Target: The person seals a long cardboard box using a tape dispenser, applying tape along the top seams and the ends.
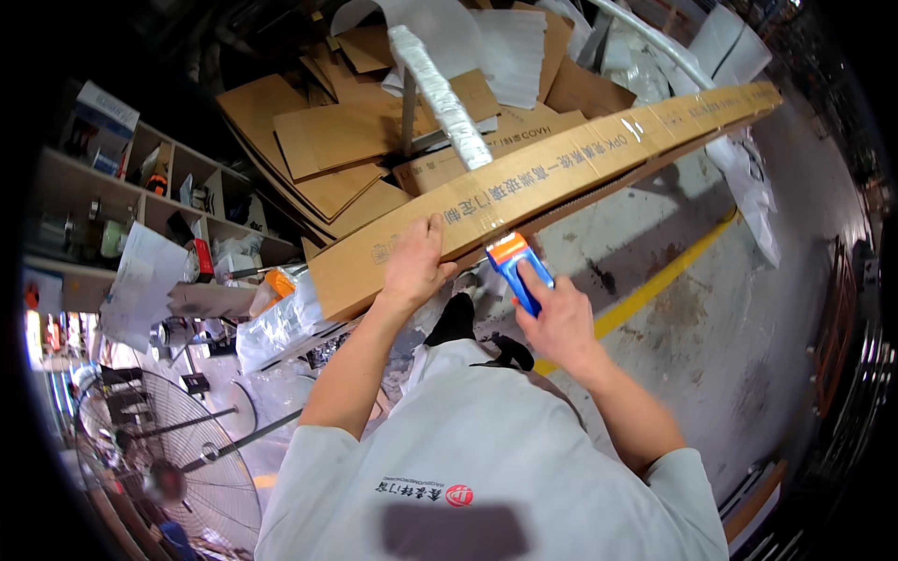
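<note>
A long, narrow brown cardboard box [561,173] with printing on its face slants across in front of me, from near left to far right. My left hand [416,266] lies on the box's near-left part, fingers stretched over its face and thumb apart by the lower edge. Clear tape bands cross the box toward its far end, and a shiny strip shows near its middle. In my right hand [559,318] is a blue and orange tape dispenser [517,266], its orange head close to the box's lower edge. Whether the head touches the box I cannot tell.
Behind the box stand a wrapped bar [440,98] on a post and stacked cardboard sheets [337,145]. Shelves with small goods [140,196] line the left. A large floor fan [168,467] stands at lower left. A yellow line [664,274] crosses the grey floor.
</note>
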{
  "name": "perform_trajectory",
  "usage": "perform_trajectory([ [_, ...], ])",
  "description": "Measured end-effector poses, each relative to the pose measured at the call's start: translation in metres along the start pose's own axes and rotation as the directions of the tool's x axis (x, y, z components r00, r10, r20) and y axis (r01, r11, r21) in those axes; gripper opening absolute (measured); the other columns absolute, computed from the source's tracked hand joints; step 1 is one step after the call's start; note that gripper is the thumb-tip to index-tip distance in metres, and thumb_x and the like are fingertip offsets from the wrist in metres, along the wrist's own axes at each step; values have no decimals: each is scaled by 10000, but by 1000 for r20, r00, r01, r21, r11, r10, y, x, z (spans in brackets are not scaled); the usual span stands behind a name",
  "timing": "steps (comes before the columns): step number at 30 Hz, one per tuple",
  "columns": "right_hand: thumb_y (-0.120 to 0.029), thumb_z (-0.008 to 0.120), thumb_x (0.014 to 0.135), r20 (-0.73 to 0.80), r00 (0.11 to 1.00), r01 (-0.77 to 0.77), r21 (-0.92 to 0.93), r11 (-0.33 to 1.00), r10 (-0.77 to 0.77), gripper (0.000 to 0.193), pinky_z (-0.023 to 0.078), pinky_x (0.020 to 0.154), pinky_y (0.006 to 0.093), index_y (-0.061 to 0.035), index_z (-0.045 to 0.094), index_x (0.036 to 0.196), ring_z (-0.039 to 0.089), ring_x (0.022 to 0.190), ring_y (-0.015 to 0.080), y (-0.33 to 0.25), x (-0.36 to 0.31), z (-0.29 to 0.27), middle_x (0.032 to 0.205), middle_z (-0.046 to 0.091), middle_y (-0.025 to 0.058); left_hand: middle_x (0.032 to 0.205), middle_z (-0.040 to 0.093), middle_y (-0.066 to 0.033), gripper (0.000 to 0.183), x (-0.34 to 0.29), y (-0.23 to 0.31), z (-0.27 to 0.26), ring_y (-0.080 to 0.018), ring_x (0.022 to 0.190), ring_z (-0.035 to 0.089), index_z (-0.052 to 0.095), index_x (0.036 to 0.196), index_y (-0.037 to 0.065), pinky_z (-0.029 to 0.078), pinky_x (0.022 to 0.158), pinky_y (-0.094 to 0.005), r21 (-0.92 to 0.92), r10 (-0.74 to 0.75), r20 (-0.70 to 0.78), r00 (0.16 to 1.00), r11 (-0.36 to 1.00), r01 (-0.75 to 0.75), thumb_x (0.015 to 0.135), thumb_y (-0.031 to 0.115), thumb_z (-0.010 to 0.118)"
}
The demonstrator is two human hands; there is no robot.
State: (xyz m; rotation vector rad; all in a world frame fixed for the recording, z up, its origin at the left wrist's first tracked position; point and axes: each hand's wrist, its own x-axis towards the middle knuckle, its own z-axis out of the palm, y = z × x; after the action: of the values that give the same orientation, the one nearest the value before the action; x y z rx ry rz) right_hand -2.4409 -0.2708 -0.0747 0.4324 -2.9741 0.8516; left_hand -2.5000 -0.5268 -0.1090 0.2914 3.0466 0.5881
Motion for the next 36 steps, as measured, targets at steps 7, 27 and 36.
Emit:
perform_trajectory([
  [7, -197, 785, 790, -229, 973, 54, 117, 992, -26, 698, 544, 632, 460, -255, 571, 1452, 616, 709, 358, 60, -26, 113, 883, 532, 156, 1263, 516, -262, 872, 13, 12, 7, -430, 1214, 507, 385, 1450, -71, 429, 1049, -467, 70, 90, 12, 996, 993, -91, 761, 236, 822],
  [27, -124, 719, 745, 585, 759, -299, -75, 951, 285, 268, 608, 797, 451, -30, 780, 988, 748, 961, 334, 59, 59, 98, 1035, 761, 167, 1233, 501, -289, 822, 68, 53, 29, -456, 1176, 502, 363, 1423, -90, 420, 1033, -485, 101, 132, -42, 990, 987, -127, 789, 203, 795],
  [36, -251, 723, 778, 605, 651, -556, -32, 831, 459, 368, 570, 912, 436, -108, 758, 1116, 701, 1063, 356, 92, -67, 138, 1118, 737, 172, 1040, 683, -149, 220, 50, 22, 95, -303, 1095, 616, 736, 1009, 63, 435, 1036, -465, 301, 633, 616, 469, 361, -883, 856, 149, 603],
])
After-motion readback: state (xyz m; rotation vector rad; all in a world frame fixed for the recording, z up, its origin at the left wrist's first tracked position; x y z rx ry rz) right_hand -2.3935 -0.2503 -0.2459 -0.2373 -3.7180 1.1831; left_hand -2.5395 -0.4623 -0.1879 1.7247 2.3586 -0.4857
